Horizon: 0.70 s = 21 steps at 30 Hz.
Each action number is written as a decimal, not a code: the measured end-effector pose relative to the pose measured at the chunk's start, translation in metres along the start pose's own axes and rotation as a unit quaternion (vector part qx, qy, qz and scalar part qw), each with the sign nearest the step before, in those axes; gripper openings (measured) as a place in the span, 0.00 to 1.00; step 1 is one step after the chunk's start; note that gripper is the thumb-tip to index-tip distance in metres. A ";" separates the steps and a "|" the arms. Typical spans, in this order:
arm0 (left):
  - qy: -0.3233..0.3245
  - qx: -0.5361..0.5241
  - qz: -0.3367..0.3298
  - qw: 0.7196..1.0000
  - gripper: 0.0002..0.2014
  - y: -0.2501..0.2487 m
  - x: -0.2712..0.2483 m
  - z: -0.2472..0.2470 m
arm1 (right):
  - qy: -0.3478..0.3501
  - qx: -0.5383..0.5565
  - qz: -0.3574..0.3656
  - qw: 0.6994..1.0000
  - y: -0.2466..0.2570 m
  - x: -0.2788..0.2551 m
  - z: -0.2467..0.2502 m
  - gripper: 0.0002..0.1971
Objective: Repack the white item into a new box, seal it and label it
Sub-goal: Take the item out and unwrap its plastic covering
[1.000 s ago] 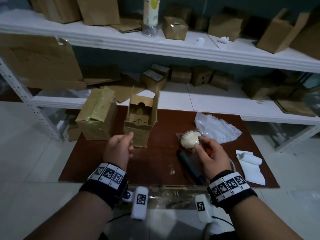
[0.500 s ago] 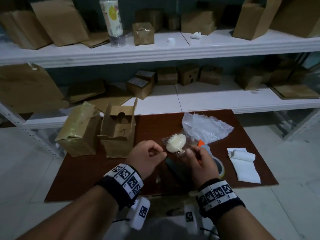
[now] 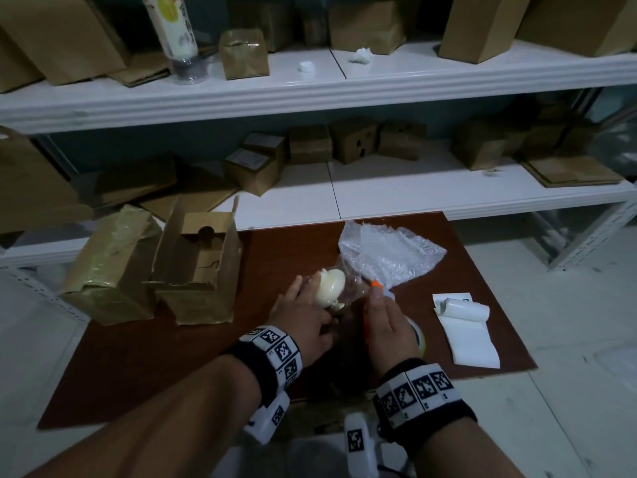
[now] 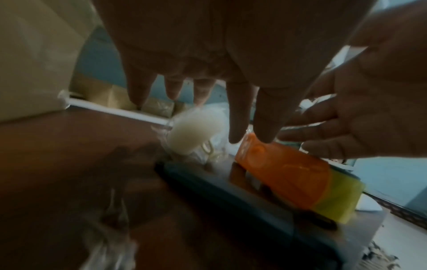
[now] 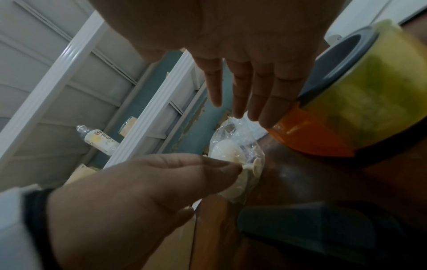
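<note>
The white item (image 3: 330, 285), a cream comb-like piece in a clear bag, lies mid-board on the brown board (image 3: 144, 360). My left hand (image 3: 320, 300) reaches it from the left; in the right wrist view its thumb and forefinger (image 5: 231, 167) pinch the near edge of the white item (image 5: 227, 148). My right hand (image 3: 374, 294) hovers just right of it with straight fingers (image 5: 240, 102) holding nothing, above the orange tape dispenser (image 5: 307, 135). The open cardboard box (image 3: 200, 270) stands left of the hands, flaps up. White label paper (image 3: 465, 326) lies to the right.
A tape-covered box (image 3: 110, 267) stands left of the open box. Crumpled bubble wrap (image 3: 389, 253) lies behind the white item. A dark tool (image 4: 231, 193) lies on the board under the hands. White shelves (image 3: 344, 91) with several brown boxes rise behind the board.
My left hand moved right from beside the open box and took the white item's bag. My right hand let go of the item and straightened its fingers.
</note>
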<state>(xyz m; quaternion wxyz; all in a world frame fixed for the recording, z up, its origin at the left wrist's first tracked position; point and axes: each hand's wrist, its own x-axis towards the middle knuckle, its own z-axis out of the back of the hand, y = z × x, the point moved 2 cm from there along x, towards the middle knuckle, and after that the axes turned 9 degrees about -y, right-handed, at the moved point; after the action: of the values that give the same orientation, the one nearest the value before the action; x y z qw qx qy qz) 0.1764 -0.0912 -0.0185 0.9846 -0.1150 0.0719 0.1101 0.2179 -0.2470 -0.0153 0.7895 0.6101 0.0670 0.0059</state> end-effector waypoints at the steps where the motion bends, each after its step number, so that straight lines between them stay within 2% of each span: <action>1: 0.011 0.000 0.003 1.000 0.19 0.001 0.002 -0.004 | -0.002 0.003 0.003 1.000 -0.002 0.001 -0.001 0.13; 3: 0.004 -0.018 0.005 1.000 0.24 0.004 0.004 -0.009 | -0.006 0.012 0.005 1.000 -0.004 0.001 -0.003 0.17; 5: -0.040 -0.050 0.005 0.998 0.26 0.007 0.001 -0.008 | -0.009 0.011 0.001 1.000 -0.001 -0.001 -0.002 0.23; 8: -0.121 -0.113 0.016 0.986 0.26 0.016 -0.006 0.000 | -0.023 0.008 -0.024 0.999 0.007 -0.004 0.000 0.18; 10: -0.177 -0.168 0.033 0.969 0.24 0.024 -0.013 0.011 | -0.015 0.023 -0.031 0.999 0.010 -0.006 -0.003 0.19; 12: -0.215 -0.235 0.047 0.947 0.20 0.029 -0.022 0.023 | -0.007 0.037 -0.041 0.998 0.010 -0.007 -0.009 0.24; 16: -0.251 -0.390 0.086 0.882 0.14 0.034 -0.047 0.048 | 0.036 0.083 -0.082 0.993 0.010 -0.007 -0.024 0.38; 18: -0.237 -0.456 0.105 0.852 0.13 0.035 -0.060 0.057 | 0.075 0.119 -0.101 0.985 0.014 -0.010 -0.031 0.48; 21: -0.196 -0.550 0.129 0.802 0.11 0.035 -0.078 0.066 | 0.119 0.198 -0.120 0.966 0.020 -0.013 -0.037 0.48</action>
<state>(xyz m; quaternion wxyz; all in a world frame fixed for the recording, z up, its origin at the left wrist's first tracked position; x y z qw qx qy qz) 0.1005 -0.0577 0.0511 0.7258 -0.6028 -0.1810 0.2776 0.2026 -0.2075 -0.0034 0.6344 0.7364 0.2331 -0.0300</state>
